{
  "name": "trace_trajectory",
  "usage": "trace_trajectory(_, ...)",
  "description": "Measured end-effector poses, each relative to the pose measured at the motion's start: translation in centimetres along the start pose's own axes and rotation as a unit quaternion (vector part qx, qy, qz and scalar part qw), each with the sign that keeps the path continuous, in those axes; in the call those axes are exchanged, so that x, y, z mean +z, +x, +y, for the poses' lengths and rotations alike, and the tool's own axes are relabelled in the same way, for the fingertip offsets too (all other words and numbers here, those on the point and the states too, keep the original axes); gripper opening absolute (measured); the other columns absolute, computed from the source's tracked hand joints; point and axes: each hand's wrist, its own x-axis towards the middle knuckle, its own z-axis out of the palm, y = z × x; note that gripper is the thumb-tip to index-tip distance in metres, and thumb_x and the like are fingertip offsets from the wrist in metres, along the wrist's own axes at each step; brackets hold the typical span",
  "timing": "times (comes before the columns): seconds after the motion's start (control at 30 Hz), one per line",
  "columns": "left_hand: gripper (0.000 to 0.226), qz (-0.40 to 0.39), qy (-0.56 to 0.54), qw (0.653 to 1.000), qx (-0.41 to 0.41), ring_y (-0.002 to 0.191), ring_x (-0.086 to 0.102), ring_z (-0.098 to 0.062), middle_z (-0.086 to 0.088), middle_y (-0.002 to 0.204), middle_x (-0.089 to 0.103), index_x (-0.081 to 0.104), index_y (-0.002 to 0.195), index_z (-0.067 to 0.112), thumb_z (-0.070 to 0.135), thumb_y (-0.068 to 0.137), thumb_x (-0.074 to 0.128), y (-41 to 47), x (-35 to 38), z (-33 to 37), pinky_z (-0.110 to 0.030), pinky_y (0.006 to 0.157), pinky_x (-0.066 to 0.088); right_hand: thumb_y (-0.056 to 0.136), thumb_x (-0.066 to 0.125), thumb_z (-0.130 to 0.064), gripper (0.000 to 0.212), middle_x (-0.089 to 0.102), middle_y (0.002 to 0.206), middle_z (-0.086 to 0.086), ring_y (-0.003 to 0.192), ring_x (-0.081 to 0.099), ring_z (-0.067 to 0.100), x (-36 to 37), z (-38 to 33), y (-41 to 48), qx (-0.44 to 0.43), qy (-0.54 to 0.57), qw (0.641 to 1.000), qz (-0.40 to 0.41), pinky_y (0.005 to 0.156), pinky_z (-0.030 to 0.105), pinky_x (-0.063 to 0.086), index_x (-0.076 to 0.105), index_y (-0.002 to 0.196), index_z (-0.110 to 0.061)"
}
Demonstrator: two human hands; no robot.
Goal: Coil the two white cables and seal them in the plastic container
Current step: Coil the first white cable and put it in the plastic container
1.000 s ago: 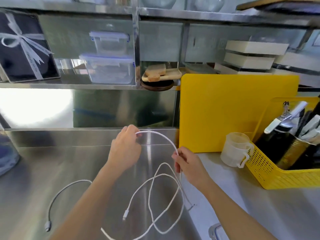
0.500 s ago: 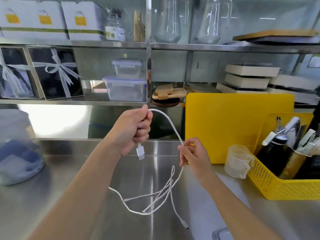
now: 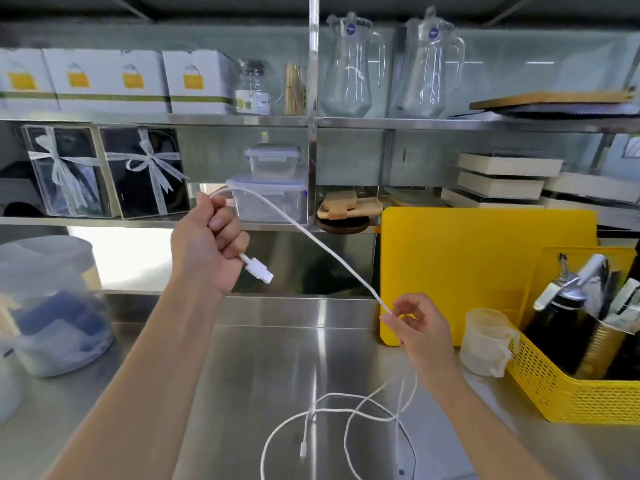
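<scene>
While two clear lidded plastic containers (image 3: pixel 273 188) sit stacked on the middle shelf at 12 o'clock, the smaller one on top, neither shows anything inside. At 9 o'clock a large translucent tub (image 3: pixel 52 306) holds blurred blue and white items. At 3 o'clock a yellow perforated basket (image 3: pixel 561 393) carries a dark bottle with a metal spout (image 3: pixel 557 313) and other tools too crowded to tell apart; a translucent measuring cup (image 3: pixel 488 341), seemingly empty, stands touching the basket's left side, in front of a yellow cutting board (image 3: pixel 485 268).

The left hand (image 3: pixel 207 244) is raised near the centre, its fingers curled into a fist clamped on a white cable (image 3: pixel 311 237), whose USB plug (image 3: pixel 258 270) sticks out below the fist. That cable arcs over the fist and slopes down toward 4 o'clock to the right hand (image 3: pixel 419 323), where thumb and forefinger pinch it while the other fingers spread loosely apart. Below, at 6 o'clock, loose white cable loops (image 3: pixel 346 410) lie tangled on the steel counter (image 3: pixel 259 375), a small connector (image 3: pixel 303 450) resting among them.

Compared with half a second ago, the left fist has lifted and moved further from the right hand, so the span of cable between them is longer and straighter, and the loops on the counter have slid toward 5 o'clock. More of the top shelf, with its glass pitchers (image 3: pixel 349 67) and white boxes (image 3: pixel 114 81), has come into view.
</scene>
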Motion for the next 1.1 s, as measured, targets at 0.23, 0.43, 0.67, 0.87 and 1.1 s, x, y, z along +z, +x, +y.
trace_trajectory(0.23,0.037,-0.104,0.327,0.939,-0.037,0.042,0.042,-0.009,0.003,0.051,0.05,0.057,0.076,0.009,0.02,0.101,0.032,-2.0,-1.0,-2.4,-0.019,0.04,0.038,0.085,0.062,-0.019,0.01,0.059,0.075,-0.004,0.059,0.055,0.02,0.3,-1.1,0.0,-0.241,-0.5,0.828,-0.085,0.046,0.026,0.037,0.06,0.076,-0.016)
trace_trajectory(0.43,0.038,-0.216,0.425,0.866,-0.15,0.062,0.07,-0.022,-0.015,0.071,0.071,0.062,0.084,-0.001,0.016,0.101,0.032,-4.1,-0.6,-4.6,-0.028,0.063,0.059,0.083,0.052,-0.027,0.017,0.064,0.073,0.001,0.057,0.057,0.021,1.0,-6.2,-1.0,-0.348,-0.454,0.785,-0.239,0.047,0.028,0.035,0.064,0.078,-0.017)
trace_trajectory(0.67,0.039,-0.288,0.358,0.854,-0.244,0.033,0.026,-0.008,0.005,0.037,0.036,0.058,0.066,0.007,0.017,0.097,0.037,-6.0,-1.0,-5.8,-0.019,0.041,0.034,0.083,0.031,-0.046,0.044,0.063,0.079,-0.001,0.067,0.053,0.015,0.9,-9.8,-0.5,-0.341,-0.385,0.835,-0.195,0.054,0.035,0.042,0.063,0.085,-0.015)
trace_trajectory(0.87,0.035,-0.312,0.192,0.875,-0.317,0.032,0.016,-0.002,0.012,0.038,0.027,0.057,0.059,0.013,0.026,0.088,0.043,-6.5,-1.3,-5.4,-0.013,0.039,0.017,0.087,0.057,-0.023,0.014,0.058,0.073,-0.013,0.069,0.054,0.005,0.7,-9.9,-0.6,-0.211,-0.24,0.914,-0.251,0.063,0.021,0.045,0.067,0.095,-0.019)
trace_trajectory(1.1,0.035,-0.326,0.152,0.897,-0.256,0.029,0.034,-0.007,0.003,0.035,0.042,0.062,0.065,0.01,0.02,0.088,0.038,-7.4,-0.8,-5.2,-0.02,0.043,0.035,0.093,0.047,-0.017,0.029,0.054,0.054,-0.002,0.046,0.046,0.002,0.8,-11.3,-1.3,-0.152,-0.144,0.952,-0.224,0.047,0.01,0.034,0.062,0.069,-0.01)
